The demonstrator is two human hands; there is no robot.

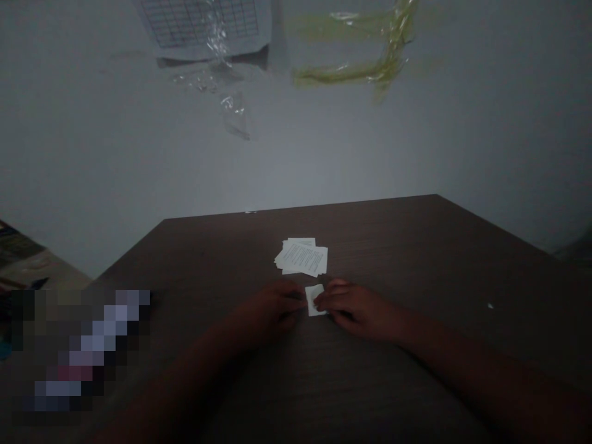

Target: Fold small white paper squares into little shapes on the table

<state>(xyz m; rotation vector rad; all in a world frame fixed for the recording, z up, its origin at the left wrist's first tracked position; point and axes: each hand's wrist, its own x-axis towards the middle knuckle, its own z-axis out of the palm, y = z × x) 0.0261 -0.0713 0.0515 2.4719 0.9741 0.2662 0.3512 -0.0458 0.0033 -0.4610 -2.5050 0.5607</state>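
A small white piece of paper [314, 295] lies on the brown table between my two hands. From the left, my left hand [272, 306] has its fingertips closed together at the paper's left edge. My right hand [363, 308] presses its fingers onto the right part of the paper, covering that side; its other fingers are curled. Just beyond the hands is a loose stack of white paper pieces [303, 256] with printed text, lying at differing angles. The light is dim, so finger detail is hard to see.
The brown table [393, 246] meets a pale wall [324, 154] at its far edge. Tape [342, 75] and a gridded sheet [198, 24] are on the wall. A tiny white scrap [490, 306] lies to the right. A blurred-out patch [92, 351] covers the lower left.
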